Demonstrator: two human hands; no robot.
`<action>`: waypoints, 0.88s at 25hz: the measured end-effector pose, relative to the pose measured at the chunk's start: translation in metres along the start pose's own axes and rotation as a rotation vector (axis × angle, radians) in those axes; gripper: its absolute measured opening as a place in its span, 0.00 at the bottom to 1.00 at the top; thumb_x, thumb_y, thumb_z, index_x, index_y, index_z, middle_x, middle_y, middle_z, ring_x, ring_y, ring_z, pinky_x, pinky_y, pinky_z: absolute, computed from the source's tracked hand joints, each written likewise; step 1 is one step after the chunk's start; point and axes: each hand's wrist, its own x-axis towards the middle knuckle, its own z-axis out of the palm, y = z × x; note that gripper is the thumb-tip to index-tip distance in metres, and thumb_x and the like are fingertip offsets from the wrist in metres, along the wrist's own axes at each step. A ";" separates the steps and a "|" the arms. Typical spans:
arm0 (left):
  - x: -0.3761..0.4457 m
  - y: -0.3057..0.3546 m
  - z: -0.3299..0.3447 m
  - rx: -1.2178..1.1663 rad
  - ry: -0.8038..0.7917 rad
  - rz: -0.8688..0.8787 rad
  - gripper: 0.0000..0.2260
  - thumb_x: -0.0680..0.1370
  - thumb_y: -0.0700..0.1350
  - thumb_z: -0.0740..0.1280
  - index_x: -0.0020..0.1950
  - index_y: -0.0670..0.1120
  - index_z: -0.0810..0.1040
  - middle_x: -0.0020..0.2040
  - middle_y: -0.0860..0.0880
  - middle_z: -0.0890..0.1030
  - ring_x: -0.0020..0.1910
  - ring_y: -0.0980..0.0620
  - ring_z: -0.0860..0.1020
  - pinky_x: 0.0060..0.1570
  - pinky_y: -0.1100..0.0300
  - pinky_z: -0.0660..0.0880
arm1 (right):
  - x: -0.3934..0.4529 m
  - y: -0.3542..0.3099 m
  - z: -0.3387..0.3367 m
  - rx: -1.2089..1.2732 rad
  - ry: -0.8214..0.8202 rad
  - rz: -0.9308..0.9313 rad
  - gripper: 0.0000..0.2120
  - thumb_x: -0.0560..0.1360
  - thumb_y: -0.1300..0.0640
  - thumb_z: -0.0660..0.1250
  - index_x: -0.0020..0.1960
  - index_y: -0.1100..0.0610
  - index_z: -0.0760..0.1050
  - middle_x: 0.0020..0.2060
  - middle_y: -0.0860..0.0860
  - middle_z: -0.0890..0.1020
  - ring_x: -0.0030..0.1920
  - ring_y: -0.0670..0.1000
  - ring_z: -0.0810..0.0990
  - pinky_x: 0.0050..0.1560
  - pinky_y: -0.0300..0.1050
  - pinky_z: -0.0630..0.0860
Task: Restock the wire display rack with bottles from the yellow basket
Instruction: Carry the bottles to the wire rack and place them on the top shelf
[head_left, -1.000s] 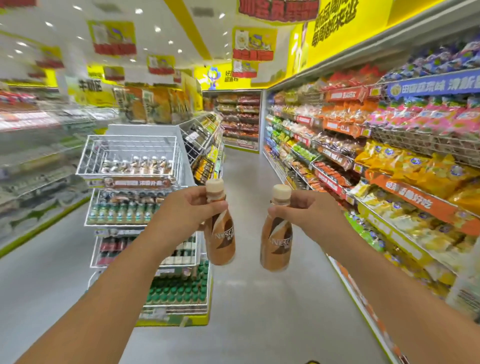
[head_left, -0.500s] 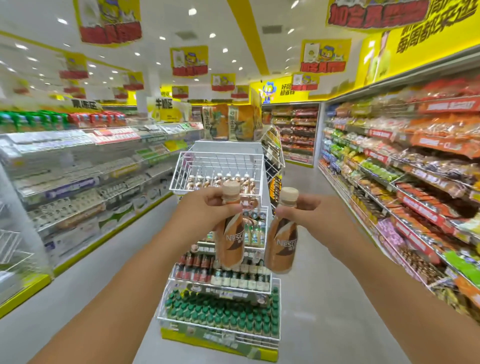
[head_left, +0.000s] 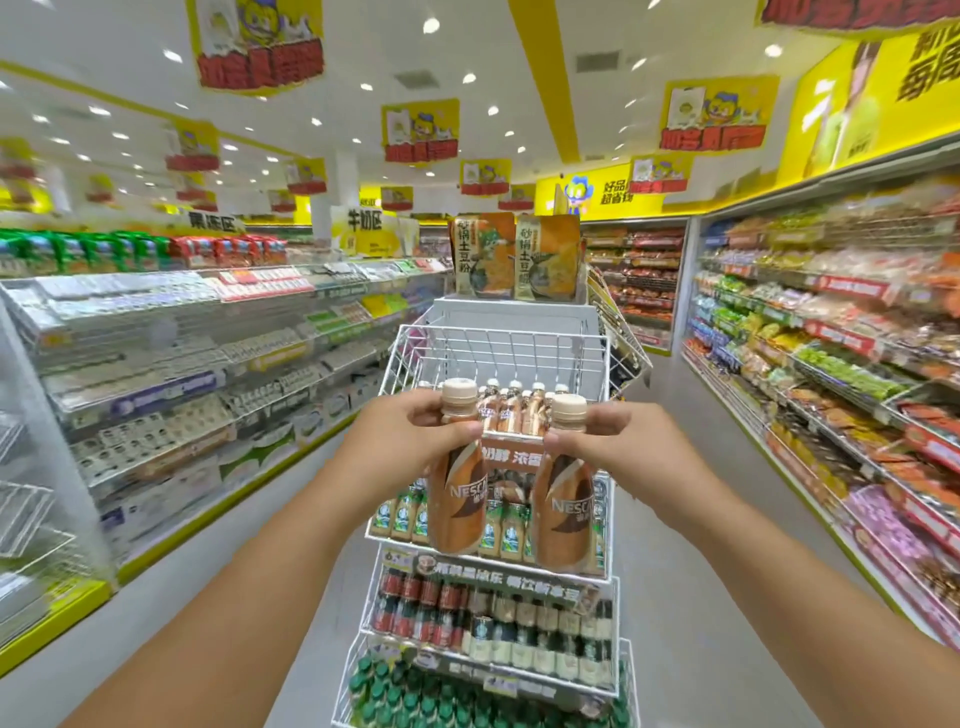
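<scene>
Before the wire display rack, each hand's grip wraps one bottle's neck: left hand on the left bottle, right hand on the right bottle.

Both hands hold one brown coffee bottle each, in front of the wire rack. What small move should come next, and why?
Probably lift both bottles over the front rim of the top basket. The left hand and right hand grip the left bottle and right bottle just before it, and matching bottles stand only along its front, with bare wire behind.

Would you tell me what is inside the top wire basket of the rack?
The top wire basket holds a row of brown coffee bottles near its front. The left hand and right hand with their bottles cover part of that row.
</scene>
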 end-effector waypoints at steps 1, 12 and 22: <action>0.022 -0.007 0.001 -0.001 0.006 0.003 0.14 0.71 0.52 0.79 0.55 0.58 0.85 0.51 0.56 0.87 0.51 0.56 0.84 0.49 0.53 0.83 | 0.024 0.008 0.003 0.000 -0.003 -0.006 0.08 0.69 0.48 0.81 0.46 0.50 0.88 0.39 0.43 0.88 0.38 0.40 0.85 0.36 0.35 0.77; 0.258 -0.061 -0.016 -0.019 0.021 -0.042 0.09 0.74 0.48 0.77 0.54 0.53 0.85 0.47 0.55 0.88 0.41 0.62 0.84 0.37 0.65 0.79 | 0.270 0.064 0.048 0.048 -0.045 0.013 0.09 0.70 0.49 0.80 0.45 0.52 0.88 0.38 0.45 0.89 0.40 0.41 0.85 0.43 0.39 0.76; 0.449 -0.177 -0.049 -0.047 -0.177 -0.050 0.09 0.74 0.43 0.77 0.53 0.50 0.85 0.44 0.53 0.88 0.41 0.58 0.86 0.35 0.66 0.80 | 0.423 0.125 0.151 0.026 0.066 0.177 0.07 0.70 0.49 0.80 0.43 0.52 0.88 0.37 0.48 0.89 0.38 0.44 0.86 0.44 0.43 0.77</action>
